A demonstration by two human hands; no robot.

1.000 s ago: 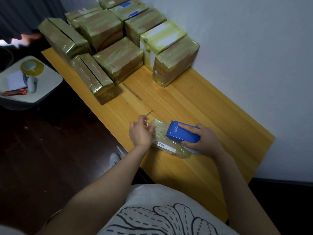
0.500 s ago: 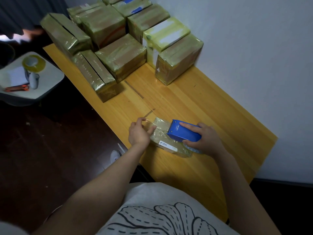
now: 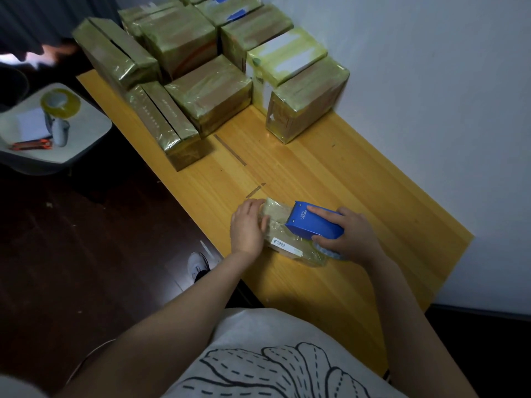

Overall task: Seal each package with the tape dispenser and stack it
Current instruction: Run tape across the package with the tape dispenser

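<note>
Off to the left, a white side table (image 3: 86, 145) carries a roll of yellowish tape (image 3: 60, 103). The far end of the long yellow wooden table (image 3: 359, 182) is crowded with brown cardboard boxes wrapped in glossy tape (image 3: 209, 96). Nearer me, the person's left hand (image 3: 247, 225) grips the left end of a small flat package in clear wrapping (image 3: 280, 238), fingers curled over its far edge and thumb on top. The blue plastic tape dispenser (image 3: 311, 224) sits on the package's right part. The right hand (image 3: 352, 235) is wrapped round it, forefinger laid straight along its top.

I'd worry about the tape. The package looks light and slick, so if the left hand eases off it could slide with the dispenser, and the strip would wrinkle or run crooked. The toothed edge is also close to the left thumb.

The package lies flat by the table edge on the person's side, well apart from the boxes. Its long axis runs across the person from left hand to right. The dispenser lies along that line, its toothed end pointing left.
</note>
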